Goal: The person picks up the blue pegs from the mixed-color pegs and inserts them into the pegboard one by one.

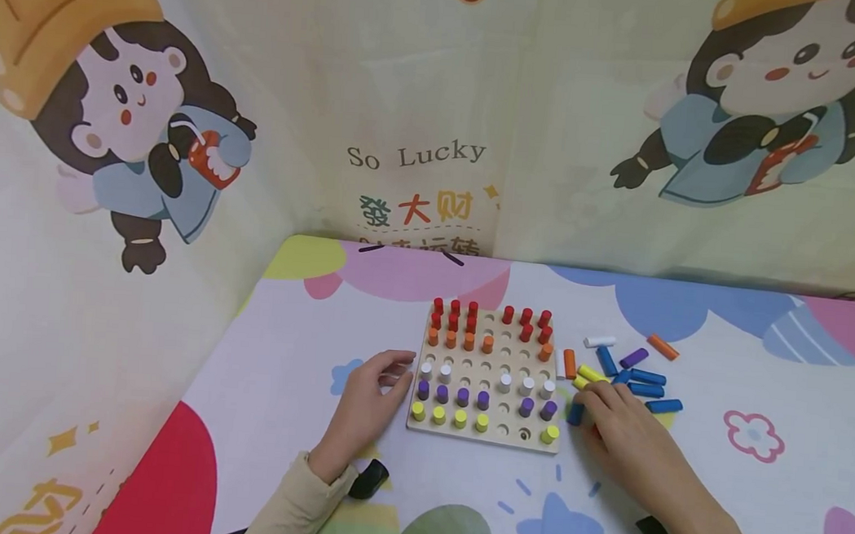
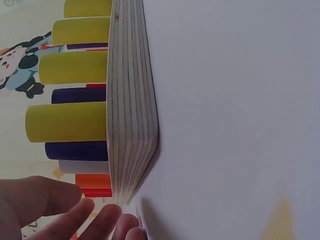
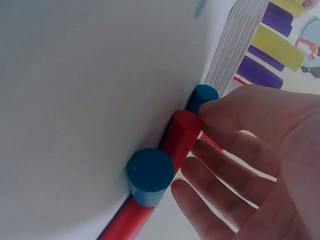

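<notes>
A wooden peg board [image 1: 490, 440] holds rows of coloured pegs, with some holes unfilled. Red pegs [image 1: 472, 309] stand at its back, yellow pegs [image 1: 460, 418] along its front. My left hand [image 1: 368, 398] rests by the board's left side, fingers loosely bent near its edge and holding nothing visible. Right of the board, my right hand [image 1: 630, 435] reaches over loose pegs. In the right wrist view its thumb [image 3: 225, 110] is close to a blue peg [image 3: 205, 94] and a red peg [image 3: 182, 132]; whether it touches them is unclear. Another blue peg [image 3: 150, 172] is nearer the camera.
Loose pegs lie scattered right of the board, among them a white peg [image 1: 599, 341], an orange peg [image 1: 663, 347], a purple peg [image 1: 634, 358] and several blue ones, such as the blue peg [image 1: 664, 406]. A patterned cloth [image 1: 780, 387] covers the table; a printed sheet [image 1: 567, 145] hangs behind.
</notes>
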`<state>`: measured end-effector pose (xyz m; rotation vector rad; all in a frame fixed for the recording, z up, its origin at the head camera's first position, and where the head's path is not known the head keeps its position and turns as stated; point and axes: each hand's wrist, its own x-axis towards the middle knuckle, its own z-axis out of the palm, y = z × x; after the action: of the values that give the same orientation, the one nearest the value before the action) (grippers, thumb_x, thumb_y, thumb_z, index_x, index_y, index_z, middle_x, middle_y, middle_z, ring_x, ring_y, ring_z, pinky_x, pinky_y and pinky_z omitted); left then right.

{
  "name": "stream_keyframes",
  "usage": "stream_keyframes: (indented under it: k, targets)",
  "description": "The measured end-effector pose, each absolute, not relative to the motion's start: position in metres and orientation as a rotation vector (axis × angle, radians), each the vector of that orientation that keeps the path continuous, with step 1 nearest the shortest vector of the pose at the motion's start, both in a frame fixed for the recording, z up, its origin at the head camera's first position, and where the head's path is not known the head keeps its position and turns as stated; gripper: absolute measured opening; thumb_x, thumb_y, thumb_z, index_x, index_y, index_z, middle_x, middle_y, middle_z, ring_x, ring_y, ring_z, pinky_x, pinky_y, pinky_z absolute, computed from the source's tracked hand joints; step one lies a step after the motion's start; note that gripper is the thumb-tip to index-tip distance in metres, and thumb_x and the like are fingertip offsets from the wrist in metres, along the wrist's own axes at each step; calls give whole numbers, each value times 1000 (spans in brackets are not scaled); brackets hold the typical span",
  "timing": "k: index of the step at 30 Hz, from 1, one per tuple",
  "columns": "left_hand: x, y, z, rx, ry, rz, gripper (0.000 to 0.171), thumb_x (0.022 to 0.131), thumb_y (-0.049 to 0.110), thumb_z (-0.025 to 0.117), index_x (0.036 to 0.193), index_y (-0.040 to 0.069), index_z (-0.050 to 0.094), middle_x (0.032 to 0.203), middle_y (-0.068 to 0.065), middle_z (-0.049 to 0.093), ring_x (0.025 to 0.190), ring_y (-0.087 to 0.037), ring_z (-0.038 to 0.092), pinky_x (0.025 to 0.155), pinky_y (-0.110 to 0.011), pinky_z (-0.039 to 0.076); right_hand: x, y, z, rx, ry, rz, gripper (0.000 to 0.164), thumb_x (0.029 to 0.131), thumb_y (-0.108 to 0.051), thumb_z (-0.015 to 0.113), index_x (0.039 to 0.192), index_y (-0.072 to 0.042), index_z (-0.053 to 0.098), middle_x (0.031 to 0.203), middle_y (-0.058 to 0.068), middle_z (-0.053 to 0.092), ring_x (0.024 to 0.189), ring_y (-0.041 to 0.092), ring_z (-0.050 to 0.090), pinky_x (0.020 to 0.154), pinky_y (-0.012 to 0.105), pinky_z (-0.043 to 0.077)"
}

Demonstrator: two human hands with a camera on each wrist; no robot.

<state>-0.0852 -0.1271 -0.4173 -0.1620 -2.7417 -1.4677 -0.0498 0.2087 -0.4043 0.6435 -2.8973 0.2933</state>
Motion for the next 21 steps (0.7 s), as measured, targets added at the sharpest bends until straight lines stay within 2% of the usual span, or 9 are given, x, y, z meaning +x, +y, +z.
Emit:
stream_keyframes:
  k: [10,16,21]
  targets:
    - [-88,-128,-421,-141,-2772,-1586,27,93,11,67,120,10,69,110,-3,72,91,-12,68,78,-23,56,-50,208,-405,669,-2893,268,39,69,-5,89,104,-8,72,108,10,63,95,25,57,84,44,56]
    - [-89,-128,-421,-116,-2811,-1596,28,92,12,69,120,11,69,109,-2,72,87,-11,67,75,-21,56,-52,206,-404,670,-2935,249,31,71,-7,88,99,-7,76,111,11,63,99,28,58,86,45,56]
    - [-89,-128,-422,-122,-2830,-1600,30,90,11,71,120,11,69,101,-2,73,84,-10,67,75,-22,57,-51,206,-403,665,-2935,303,25,72,-3,86,95,-5,76,108,11,62,98,27,60,83,43,57]
